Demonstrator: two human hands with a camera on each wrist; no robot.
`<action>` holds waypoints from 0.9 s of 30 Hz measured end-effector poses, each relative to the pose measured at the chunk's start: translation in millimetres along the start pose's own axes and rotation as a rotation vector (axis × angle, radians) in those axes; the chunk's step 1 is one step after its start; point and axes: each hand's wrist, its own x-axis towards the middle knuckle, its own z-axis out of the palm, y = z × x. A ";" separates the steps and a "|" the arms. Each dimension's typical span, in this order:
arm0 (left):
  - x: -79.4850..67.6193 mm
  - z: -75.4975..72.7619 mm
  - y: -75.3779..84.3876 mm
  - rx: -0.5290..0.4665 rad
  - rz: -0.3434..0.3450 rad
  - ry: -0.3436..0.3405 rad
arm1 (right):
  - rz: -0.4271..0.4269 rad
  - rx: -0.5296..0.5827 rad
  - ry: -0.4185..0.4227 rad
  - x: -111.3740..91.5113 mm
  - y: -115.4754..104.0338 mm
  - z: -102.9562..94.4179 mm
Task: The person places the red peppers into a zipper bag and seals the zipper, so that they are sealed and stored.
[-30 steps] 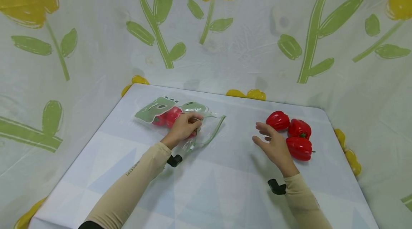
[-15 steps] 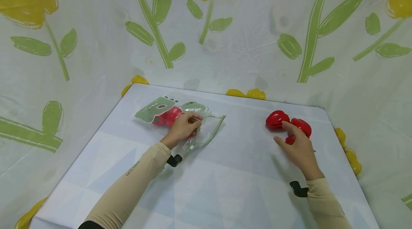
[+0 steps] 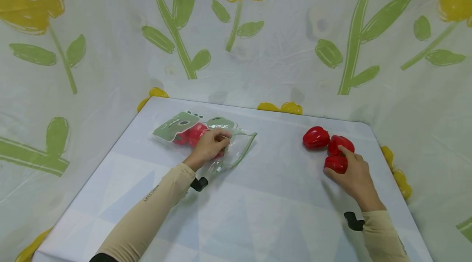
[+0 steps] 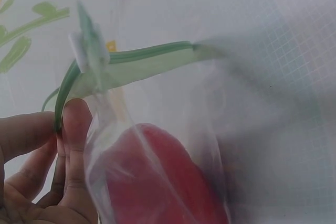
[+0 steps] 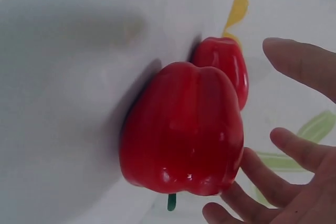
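My left hand (image 3: 211,144) pinches the green-edged mouth of a clear zip bag (image 3: 174,127) between thumb and fingers. Printed green cartoon shapes mark the bag, which lies on its side with its mouth spread apart toward the right. Red peppers (image 3: 197,132) show through the film; in the left wrist view one large red shape (image 4: 157,177) is blurred behind it. On the right, my right hand (image 3: 355,177) reaches over the nearest red bell pepper (image 3: 335,165). Around that pepper (image 5: 184,129), the right wrist view shows spread fingers (image 5: 270,182); contact is unclear.
Two more red bell peppers, one at the back left (image 3: 316,137) and one in the middle (image 3: 341,142), lie close to the nearest one. A pale patterned cloth covers the table (image 3: 258,213). Behind stands a flower-printed curtain (image 3: 276,49).
My right hand has moved right and come down over the nearest pepper. My left hand and the zip bag have stayed in place.
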 end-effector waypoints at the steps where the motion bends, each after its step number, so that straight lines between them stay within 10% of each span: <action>1: 0.1 -0.2 -0.4 -0.001 -0.002 0.000 | 0.004 0.000 -0.005 -0.4 0.8 0.0; 27: 0.4 -2.1 -7.7 -0.012 0.017 -0.001 | 0.051 -0.117 0.009 -3.4 5.6 9.3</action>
